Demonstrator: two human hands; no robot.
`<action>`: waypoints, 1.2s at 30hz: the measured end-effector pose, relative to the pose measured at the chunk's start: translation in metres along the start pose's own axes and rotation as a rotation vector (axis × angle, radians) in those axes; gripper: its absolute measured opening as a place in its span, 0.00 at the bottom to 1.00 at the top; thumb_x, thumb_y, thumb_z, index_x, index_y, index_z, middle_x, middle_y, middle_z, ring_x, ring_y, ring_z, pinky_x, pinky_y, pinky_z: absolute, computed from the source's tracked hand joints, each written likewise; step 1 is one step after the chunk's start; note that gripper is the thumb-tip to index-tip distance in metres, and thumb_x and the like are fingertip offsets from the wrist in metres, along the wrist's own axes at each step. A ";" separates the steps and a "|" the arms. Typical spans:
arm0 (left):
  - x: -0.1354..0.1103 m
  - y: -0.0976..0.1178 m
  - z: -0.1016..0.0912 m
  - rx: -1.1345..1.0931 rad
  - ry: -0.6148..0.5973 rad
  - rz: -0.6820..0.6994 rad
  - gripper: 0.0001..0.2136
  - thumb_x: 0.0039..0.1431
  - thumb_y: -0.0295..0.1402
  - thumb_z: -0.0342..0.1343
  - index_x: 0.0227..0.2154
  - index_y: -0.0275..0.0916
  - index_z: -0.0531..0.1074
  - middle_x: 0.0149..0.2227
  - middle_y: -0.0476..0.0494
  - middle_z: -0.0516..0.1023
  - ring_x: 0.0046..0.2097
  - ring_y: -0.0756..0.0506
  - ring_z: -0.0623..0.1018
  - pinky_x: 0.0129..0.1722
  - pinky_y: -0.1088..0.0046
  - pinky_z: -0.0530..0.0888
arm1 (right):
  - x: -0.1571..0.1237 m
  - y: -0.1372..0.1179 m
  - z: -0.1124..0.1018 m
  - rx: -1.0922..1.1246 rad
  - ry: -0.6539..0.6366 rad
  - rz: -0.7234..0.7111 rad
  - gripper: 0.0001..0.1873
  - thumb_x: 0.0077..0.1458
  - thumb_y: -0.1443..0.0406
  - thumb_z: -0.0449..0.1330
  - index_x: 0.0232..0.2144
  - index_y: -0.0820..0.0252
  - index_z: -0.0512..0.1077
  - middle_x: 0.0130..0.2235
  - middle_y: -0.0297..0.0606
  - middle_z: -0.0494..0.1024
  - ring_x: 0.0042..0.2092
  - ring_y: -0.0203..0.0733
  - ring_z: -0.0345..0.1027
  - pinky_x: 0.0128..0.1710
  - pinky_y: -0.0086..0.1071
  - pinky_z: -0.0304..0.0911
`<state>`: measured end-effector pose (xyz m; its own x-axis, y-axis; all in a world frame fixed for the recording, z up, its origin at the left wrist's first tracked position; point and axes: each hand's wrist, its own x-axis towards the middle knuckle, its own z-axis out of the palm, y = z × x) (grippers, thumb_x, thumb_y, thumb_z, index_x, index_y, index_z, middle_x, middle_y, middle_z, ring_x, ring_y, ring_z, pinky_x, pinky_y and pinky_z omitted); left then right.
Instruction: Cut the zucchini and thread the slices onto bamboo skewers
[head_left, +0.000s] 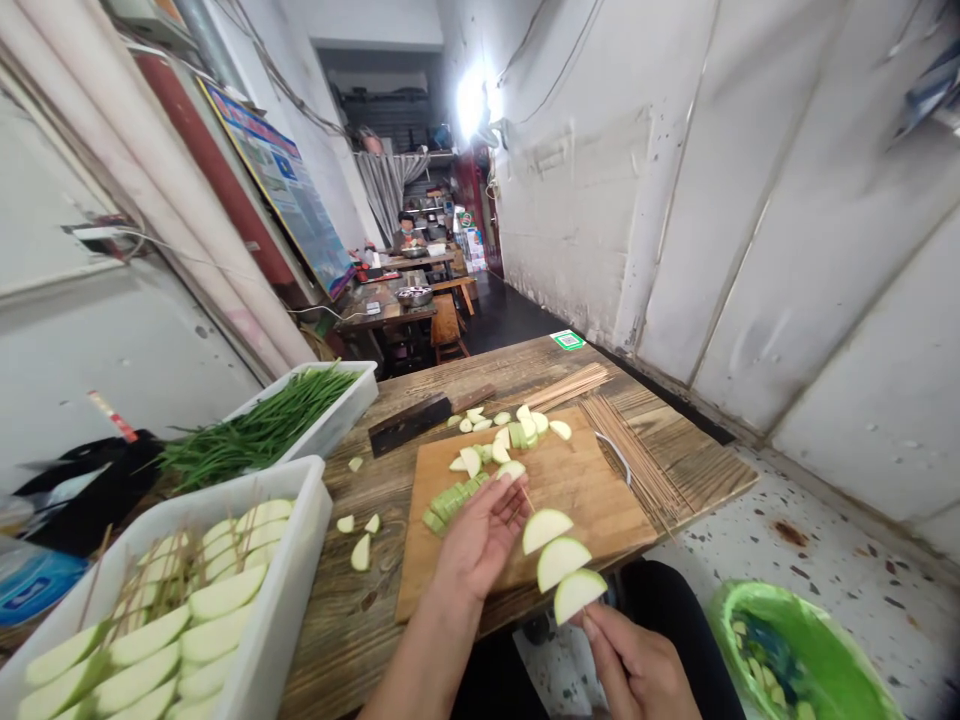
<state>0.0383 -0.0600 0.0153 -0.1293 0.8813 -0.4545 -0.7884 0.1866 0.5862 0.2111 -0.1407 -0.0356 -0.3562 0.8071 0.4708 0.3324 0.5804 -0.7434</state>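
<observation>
My right hand (637, 660) grips the near end of a thin wooden skewer (528, 499) just below the table edge. Threaded along it are three pale half-moon vegetable slices (562, 563) with green skin, possibly zucchini. At the skewer's far end, the fingers of my left hand (484, 535) pinch another half-moon slice (512, 470). Under and beyond my left hand lies a wooden cutting board (592, 500). Cut slices (470, 460) are scattered over its far side, with a fanned row of green-skinned slices (452, 499) near its left edge.
A dark cleaver (409, 425) lies behind the board. Loose skewers (637, 455) are on the right. To the left stand a white tub (311, 520) of skewered slices and another tub (360, 395) of green stalks. A green-lined bin (840, 660) is on the floor. Someone (407, 232) sits far back.
</observation>
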 end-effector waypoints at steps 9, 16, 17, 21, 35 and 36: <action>-0.002 -0.004 0.009 0.053 0.046 -0.022 0.06 0.55 0.24 0.54 0.35 0.28 0.73 0.34 0.33 0.79 0.34 0.46 0.79 0.35 0.72 0.76 | 0.004 -0.004 -0.001 -0.004 -0.026 0.055 0.12 0.61 0.68 0.45 0.28 0.60 0.64 0.22 0.34 0.69 0.21 0.34 0.63 0.23 0.23 0.60; 0.001 -0.007 0.008 0.092 0.035 0.016 0.06 0.54 0.23 0.55 0.34 0.28 0.73 0.34 0.32 0.79 0.35 0.46 0.79 0.37 0.73 0.76 | 0.003 0.000 -0.001 0.015 -0.012 0.080 0.13 0.61 0.67 0.44 0.26 0.60 0.63 0.22 0.33 0.67 0.21 0.34 0.62 0.23 0.23 0.58; 0.001 -0.008 0.008 0.093 0.034 0.016 0.06 0.54 0.23 0.55 0.34 0.28 0.73 0.34 0.32 0.79 0.35 0.45 0.80 0.37 0.73 0.76 | 0.003 0.001 -0.001 0.009 -0.008 0.077 0.13 0.61 0.67 0.44 0.26 0.60 0.63 0.21 0.33 0.67 0.21 0.33 0.61 0.22 0.23 0.58; 0.000 -0.009 0.009 0.097 0.027 0.019 0.06 0.54 0.22 0.55 0.34 0.27 0.73 0.34 0.32 0.80 0.35 0.45 0.80 0.38 0.73 0.76 | 0.003 0.002 -0.001 0.004 -0.001 0.075 0.14 0.62 0.67 0.44 0.26 0.59 0.64 0.21 0.32 0.67 0.21 0.33 0.60 0.22 0.23 0.58; -0.001 -0.012 0.006 0.121 0.000 0.050 0.04 0.54 0.22 0.54 0.33 0.28 0.72 0.34 0.32 0.79 0.37 0.43 0.80 0.39 0.71 0.76 | 0.002 0.002 -0.001 -0.033 -0.003 0.094 0.16 0.62 0.65 0.44 0.26 0.61 0.66 0.21 0.31 0.65 0.20 0.33 0.59 0.21 0.23 0.56; -0.001 -0.012 0.006 0.131 -0.005 0.058 0.04 0.54 0.22 0.54 0.32 0.28 0.72 0.34 0.32 0.79 0.37 0.43 0.80 0.39 0.71 0.76 | 0.002 0.002 -0.001 -0.038 -0.004 0.093 0.16 0.62 0.65 0.44 0.26 0.61 0.66 0.20 0.31 0.65 0.20 0.33 0.59 0.21 0.23 0.56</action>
<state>0.0512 -0.0611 0.0127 -0.1685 0.8945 -0.4142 -0.6942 0.1906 0.6941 0.2120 -0.1378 -0.0352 -0.3256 0.8572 0.3990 0.3966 0.5069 -0.7653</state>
